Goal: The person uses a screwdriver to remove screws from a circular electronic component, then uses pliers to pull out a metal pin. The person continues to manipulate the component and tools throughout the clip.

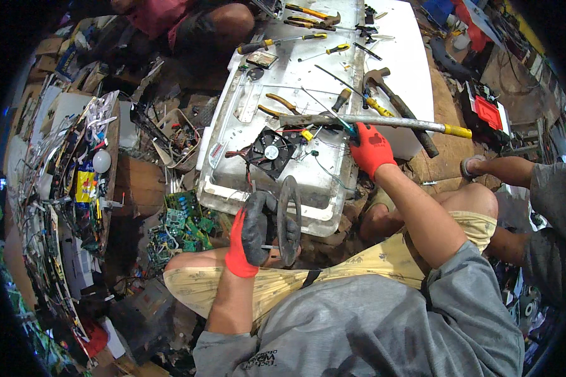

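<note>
My left hand, in a red glove with a dark grey palm, is closed at the edge of a dark, round, flat plate. The plate stands tilted nearly edge-on above my lap; the fingers are partly hidden. At the board's right side, my right hand, also red-gloved, grips a screwdriver with a teal handle. Its thin shaft points up and left across a long metal tube with a yellow end. Between the hands lies a black square cooling fan with wires attached. Yellow-handled pliers rest beyond the fan.
The white board carries hammers, several more screwdrivers and a small metal-cased part. Green circuit boards are heaped at the left. A black and red box stands at right. Other people's legs show at far left and right.
</note>
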